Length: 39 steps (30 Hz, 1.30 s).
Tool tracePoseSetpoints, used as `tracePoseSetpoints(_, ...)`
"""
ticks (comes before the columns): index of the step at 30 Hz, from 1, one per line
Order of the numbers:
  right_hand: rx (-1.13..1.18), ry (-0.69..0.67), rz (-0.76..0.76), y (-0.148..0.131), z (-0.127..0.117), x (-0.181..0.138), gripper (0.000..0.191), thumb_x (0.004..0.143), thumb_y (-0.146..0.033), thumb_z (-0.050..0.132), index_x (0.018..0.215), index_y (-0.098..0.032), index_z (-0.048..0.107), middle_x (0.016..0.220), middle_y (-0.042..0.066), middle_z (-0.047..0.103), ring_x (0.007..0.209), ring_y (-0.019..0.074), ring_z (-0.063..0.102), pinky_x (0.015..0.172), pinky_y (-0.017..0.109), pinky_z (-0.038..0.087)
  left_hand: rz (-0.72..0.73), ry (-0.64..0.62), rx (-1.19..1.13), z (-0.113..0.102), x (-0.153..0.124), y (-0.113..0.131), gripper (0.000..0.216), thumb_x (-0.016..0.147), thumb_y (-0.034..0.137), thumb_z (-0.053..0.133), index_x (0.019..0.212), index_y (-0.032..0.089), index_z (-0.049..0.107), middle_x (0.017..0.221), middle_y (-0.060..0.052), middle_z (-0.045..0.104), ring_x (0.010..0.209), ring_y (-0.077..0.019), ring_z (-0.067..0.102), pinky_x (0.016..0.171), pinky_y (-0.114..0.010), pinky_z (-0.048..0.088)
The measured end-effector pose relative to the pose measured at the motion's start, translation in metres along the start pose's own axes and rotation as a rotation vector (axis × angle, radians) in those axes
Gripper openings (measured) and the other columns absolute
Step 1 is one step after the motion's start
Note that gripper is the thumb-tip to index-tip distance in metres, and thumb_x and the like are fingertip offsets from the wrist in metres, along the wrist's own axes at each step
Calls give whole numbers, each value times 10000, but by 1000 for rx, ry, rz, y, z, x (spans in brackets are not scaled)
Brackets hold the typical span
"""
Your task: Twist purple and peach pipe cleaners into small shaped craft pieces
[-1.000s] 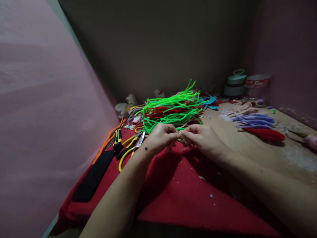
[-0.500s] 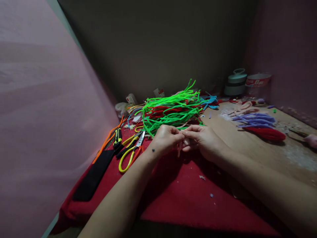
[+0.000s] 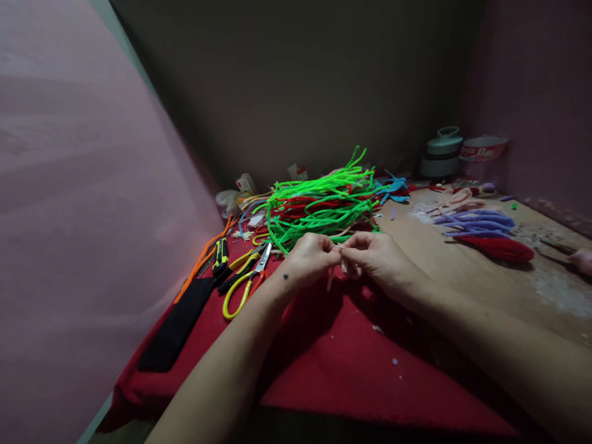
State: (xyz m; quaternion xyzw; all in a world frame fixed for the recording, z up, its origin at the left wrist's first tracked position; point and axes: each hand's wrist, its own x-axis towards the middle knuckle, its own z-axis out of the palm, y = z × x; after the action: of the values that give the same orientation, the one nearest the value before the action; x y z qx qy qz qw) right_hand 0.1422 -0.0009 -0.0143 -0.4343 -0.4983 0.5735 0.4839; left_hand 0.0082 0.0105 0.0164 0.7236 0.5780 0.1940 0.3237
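My left hand (image 3: 309, 262) and my right hand (image 3: 382, 262) meet above the red cloth, with fingertips pinched together. Between them is a pale pink pipe cleaner (image 3: 330, 280), one end dangling below the left fingers. Most of it is hidden by the fingers, so its exact shape is unclear. Just beyond the hands lies a big heap of green pipe cleaners (image 3: 319, 229), with red ones (image 3: 309, 206) among them. Left of my left hand rest scissors (image 3: 237, 297) with yellow and orange handles, beside yellow-and-black pliers (image 3: 240, 275).
A utility knife (image 3: 221, 254), a flat black object (image 3: 174, 330) and orange pipe cleaners (image 3: 194, 277) lie at the left. Purple pipe cleaners (image 3: 478, 223) and a red bundle (image 3: 499, 250) lie right, near another person's hand (image 3: 581, 262). A lidded container (image 3: 441, 154) stands behind.
The fingers of my right hand have curled in more, and the pink piece has turned slightly between my hands. Its dangling end has shifted a little left.
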Motion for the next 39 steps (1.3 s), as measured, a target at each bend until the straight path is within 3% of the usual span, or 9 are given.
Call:
tracePoseSetpoints(4,-4,-2,-16,-1,0,-2,173,686,-160,589,556,-170,473,396,-33,491,345,57,407,360,178,326,-3,10,16,0,-1,1,174,689,292,529,613,136,527,435,47,432,373,-50,347,383,-183,182)
tracePoseSetpoints(11,51,-34,7,3,-5,0,224,648,-312,669,614,-160,508,465,-24,528,378,66,441,369,183,335,62,38,40,0,1,-2,164,675,279,536,600,134,532,475,45,448,405,-48,350,391,-172,215)
tracePoseSetpoints(13,56,-44,7,4,-6,1,231,640,-323,676,617,-158,515,468,-22,527,380,66,438,365,183,323,43,-6,-24,-2,1,-3,154,683,280,542,639,133,551,467,42,469,389,-51,369,386,-171,234)
tracePoseSetpoints(19,93,33,-48,6,-9,7,196,647,-288,654,587,-153,526,478,-22,516,396,56,408,376,190,298,33,-292,-272,-13,2,-10,245,693,350,593,635,112,580,471,-3,532,385,-69,445,396,-186,316)
tracePoseSetpoints(23,110,97,-72,3,-11,8,179,623,-254,661,583,-157,516,492,-18,525,420,65,429,396,197,320,7,-351,-366,-17,2,-11,217,682,308,625,636,99,588,513,-20,558,402,-65,465,383,-178,334)
tracePoseSetpoints(30,105,119,-102,0,-11,6,199,645,-279,651,609,-163,493,482,-41,516,403,60,434,394,190,340,59,-126,-739,-3,0,-3,180,664,229,655,709,107,531,655,-52,627,521,-127,590,383,-200,442)
tracePoseSetpoints(39,134,135,-117,5,-11,9,246,619,-323,683,603,-151,508,486,-44,514,407,57,431,392,185,337,223,161,-551,17,-2,6,136,698,224,604,694,124,512,617,-10,605,474,-107,569,410,-217,479)
